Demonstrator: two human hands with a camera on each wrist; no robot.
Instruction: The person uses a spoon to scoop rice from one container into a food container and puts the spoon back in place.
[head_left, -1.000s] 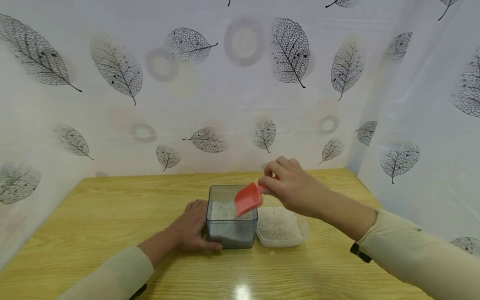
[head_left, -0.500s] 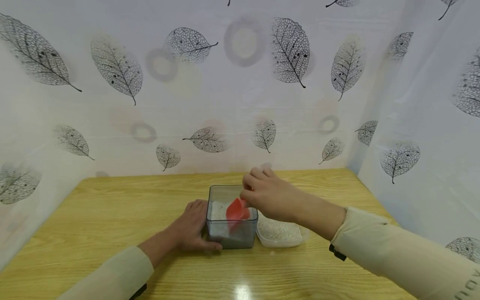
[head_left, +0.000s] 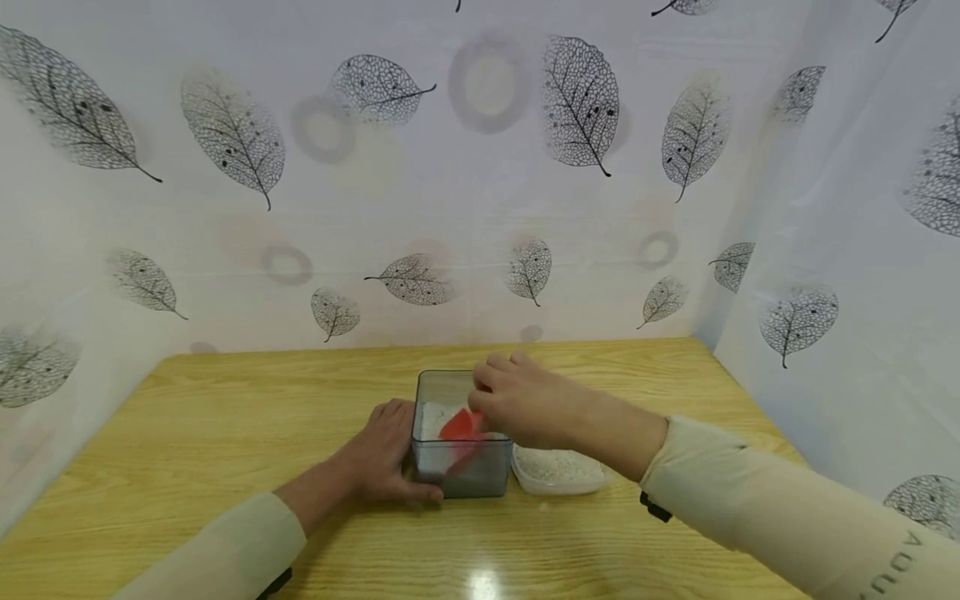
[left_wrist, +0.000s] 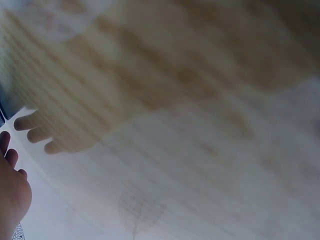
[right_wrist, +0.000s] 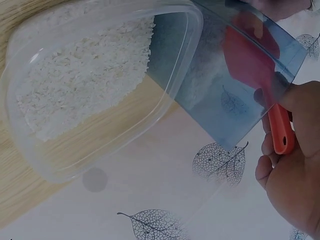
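My right hand (head_left: 521, 402) grips the handle of a small red scoop (head_left: 459, 425), its bowl lowered inside the smoky grey clear box (head_left: 491, 475). In the right wrist view the handle end (right_wrist: 282, 142) sticks out from my fingers, and the bowl shows through the box wall. White rice (head_left: 433, 419) fills part of the box. Beside the box's left wall lies my left hand (head_left: 382, 454), fingers extended along it and the thumb laid across the lower front. The left wrist view catches only part of that hand (left_wrist: 12, 187) at its left edge.
Right next to the box stands a low clear plastic tub (right_wrist: 177, 85) of white rice (right_wrist: 85, 65), partly under my right forearm in the head view. The wood-grain table (head_left: 247, 433) meets a leaf-patterned sheet (head_left: 450, 192) at the back and sides.
My right hand has moved left and down, taking the scoop from above the box's right rim to inside it, tilted downward. The left hand and both containers have stayed put.
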